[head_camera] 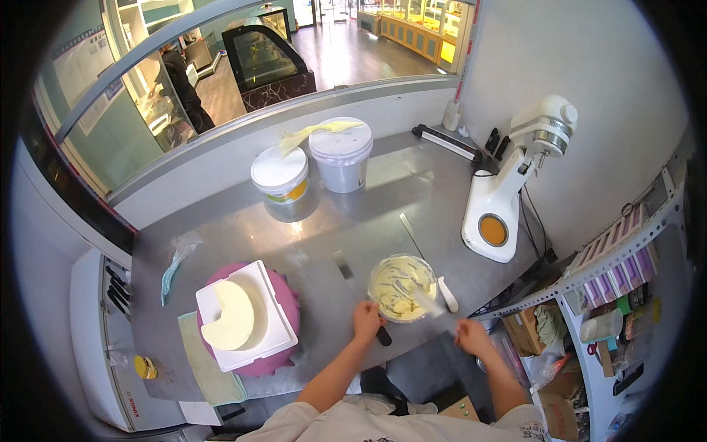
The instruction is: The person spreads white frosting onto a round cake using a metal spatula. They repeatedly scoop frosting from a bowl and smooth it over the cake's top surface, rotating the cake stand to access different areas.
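Note:
My left hand (368, 321) grips the near rim of a clear bowl (402, 287) holding pale yellow cream. My right hand (470, 336) holds a spatula (428, 304), its blade blurred over the bowl's near right side. Left of the bowl lies a metal spatula (343, 265), its black handle beside my left hand. Another long spatula (409, 229) with a white handle lies behind and right of the bowl. Farther left, a pale cream-coated cake (229, 317) with a section cut out sits on a white square board (265, 282), on a pink round stand (293, 315).
Two lidded white buckets (341, 160) stand at the back, yellow plastic over one. A white stand mixer (489, 215) is at right. A green cloth (207, 364), a plastic piping bag (179, 257) and a small yellow-lidded jar (145, 367) are at left. A person (182, 83) stands beyond the window.

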`<move>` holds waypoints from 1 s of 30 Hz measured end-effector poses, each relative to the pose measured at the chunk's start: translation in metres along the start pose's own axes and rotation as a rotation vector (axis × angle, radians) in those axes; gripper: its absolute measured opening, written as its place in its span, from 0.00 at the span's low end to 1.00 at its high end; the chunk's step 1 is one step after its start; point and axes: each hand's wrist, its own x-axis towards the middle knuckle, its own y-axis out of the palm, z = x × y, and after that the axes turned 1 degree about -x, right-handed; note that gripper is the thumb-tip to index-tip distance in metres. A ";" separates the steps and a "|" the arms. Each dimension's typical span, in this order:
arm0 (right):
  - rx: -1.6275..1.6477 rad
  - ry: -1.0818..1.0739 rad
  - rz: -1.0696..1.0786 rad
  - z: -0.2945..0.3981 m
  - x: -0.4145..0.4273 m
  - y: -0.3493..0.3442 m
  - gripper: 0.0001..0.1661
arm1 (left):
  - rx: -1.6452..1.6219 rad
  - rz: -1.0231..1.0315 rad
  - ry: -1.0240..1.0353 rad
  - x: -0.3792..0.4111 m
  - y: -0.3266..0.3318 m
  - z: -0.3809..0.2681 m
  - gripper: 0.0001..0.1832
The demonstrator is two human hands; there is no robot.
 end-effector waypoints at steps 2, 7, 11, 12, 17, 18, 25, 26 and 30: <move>0.408 0.122 0.484 0.039 -0.025 -0.001 0.10 | 0.238 -0.033 0.206 0.012 -0.010 0.023 0.09; 0.348 -0.124 0.138 0.008 -0.001 0.018 0.18 | 0.054 -0.005 0.023 0.009 -0.005 0.018 0.10; -0.456 -0.438 -0.190 0.017 0.017 0.015 0.29 | 0.045 0.017 -0.023 -0.004 0.006 0.007 0.09; -0.535 -0.439 -0.217 0.013 0.012 0.011 0.31 | 0.066 0.011 -0.048 -0.006 0.011 0.004 0.09; -0.837 -0.253 -0.093 0.026 -0.080 -0.074 0.34 | 0.090 0.039 -0.060 -0.012 0.016 0.021 0.05; -0.810 -0.257 -0.075 0.042 -0.084 -0.089 0.33 | 0.072 -0.004 -0.001 -0.005 0.011 0.007 0.07; 0.106 -0.041 0.123 0.032 -0.006 -0.104 0.12 | 0.078 0.028 -0.039 -0.005 -0.008 -0.031 0.09; 0.162 -0.047 0.183 0.026 0.020 -0.098 0.13 | 0.069 0.028 -0.041 -0.007 -0.005 -0.034 0.09; 0.135 -0.132 0.245 0.011 0.102 -0.070 0.17 | 0.107 0.025 -0.049 -0.009 -0.006 -0.035 0.09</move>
